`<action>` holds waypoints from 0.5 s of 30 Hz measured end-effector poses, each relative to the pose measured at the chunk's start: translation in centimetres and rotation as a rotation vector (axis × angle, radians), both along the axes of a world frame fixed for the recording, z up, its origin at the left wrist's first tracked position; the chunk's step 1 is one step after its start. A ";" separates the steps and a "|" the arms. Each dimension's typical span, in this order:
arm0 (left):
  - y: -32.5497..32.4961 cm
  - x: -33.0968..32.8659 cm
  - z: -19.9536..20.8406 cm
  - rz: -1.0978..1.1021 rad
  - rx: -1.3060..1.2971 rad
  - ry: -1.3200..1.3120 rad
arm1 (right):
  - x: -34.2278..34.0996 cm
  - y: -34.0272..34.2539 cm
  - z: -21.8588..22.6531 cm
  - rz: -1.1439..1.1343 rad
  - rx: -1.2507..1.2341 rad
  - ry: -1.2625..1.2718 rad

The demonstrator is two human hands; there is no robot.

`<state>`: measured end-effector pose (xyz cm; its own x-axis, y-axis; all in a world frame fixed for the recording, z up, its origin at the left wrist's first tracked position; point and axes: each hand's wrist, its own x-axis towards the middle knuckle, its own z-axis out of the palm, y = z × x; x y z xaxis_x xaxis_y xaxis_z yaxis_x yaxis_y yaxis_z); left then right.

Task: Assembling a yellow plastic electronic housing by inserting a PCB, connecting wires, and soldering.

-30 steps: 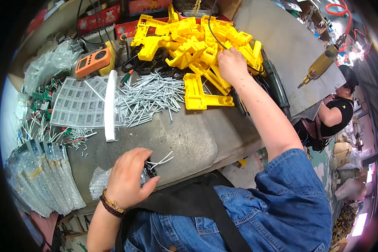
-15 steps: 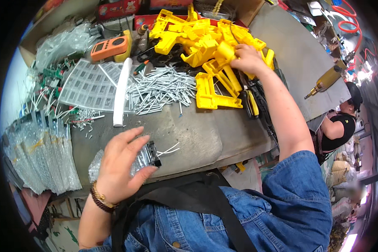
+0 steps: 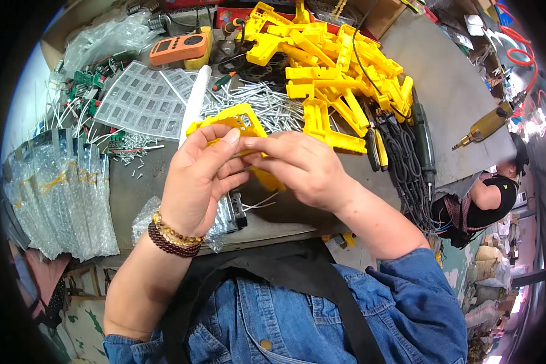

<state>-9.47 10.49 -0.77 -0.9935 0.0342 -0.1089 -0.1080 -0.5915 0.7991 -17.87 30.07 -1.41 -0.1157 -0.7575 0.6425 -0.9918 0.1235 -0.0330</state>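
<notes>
A yellow plastic housing part (image 3: 244, 115) is held up above the worktable, between my two hands. My left hand (image 3: 195, 173) grips its left side, fingers closed round it. My right hand (image 3: 303, 167) pinches the part from the right, fingertips meeting those of the left. The hands hide much of its middle. Below them on the table lies a dark module in clear bubble wrap (image 3: 227, 221) with thin white wires, partly covered by my left hand. Behind the part spreads a heap of silver screws (image 3: 267, 100).
A pile of yellow housings (image 3: 321, 54) fills the back. An orange meter (image 3: 179, 50), flat clear label sheets (image 3: 139, 100) and bubble-wrapped packs (image 3: 60, 206) sit at left. To the right are black cables (image 3: 400, 158), a dark soldering-type tool (image 3: 424, 139) and a brass-coloured driver (image 3: 485, 125). Another person (image 3: 485, 200) sits far right.
My right hand has come back from the yellow pile with a housing part. My left hand has left the wrapped module, moved up and right, and now holds the part too.
</notes>
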 end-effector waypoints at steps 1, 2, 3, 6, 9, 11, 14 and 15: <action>0.4 -0.2 0.1 0.051 -0.040 -0.035 | 0.0 0.3 -0.6 0.000 0.007 0.001; 0.4 0.1 0.8 0.013 0.048 -0.025 | 0.5 0.6 -1.2 0.056 0.026 -0.213; 0.2 0.0 0.2 0.012 0.054 -0.024 | 1.0 0.8 -1.5 0.109 0.044 -0.427; -2.3 -0.7 -1.2 -0.200 0.297 0.012 | 2.3 0.1 -0.8 0.198 -0.068 -0.025; -2.4 -0.7 -0.6 0.091 -0.519 0.007 | 0.7 2.2 0.2 -0.060 -0.013 0.020; -3.8 -1.5 -0.7 0.180 -0.983 0.134 | -2.0 5.3 1.0 -0.386 -0.035 -0.053; -4.4 -3.5 -0.6 0.183 -1.798 0.710 | -4.9 10.3 -0.5 -0.605 0.256 -0.232; -4.4 -4.0 -1.0 0.181 -1.796 0.715 | -5.5 10.9 -1.2 -0.617 0.337 -0.259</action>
<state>-13.42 6.09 -1.79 -0.8415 0.2699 0.4680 0.4196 0.8721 0.2515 -23.35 41.00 -2.58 -0.6995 -0.6569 0.2815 -0.7046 0.6997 -0.1181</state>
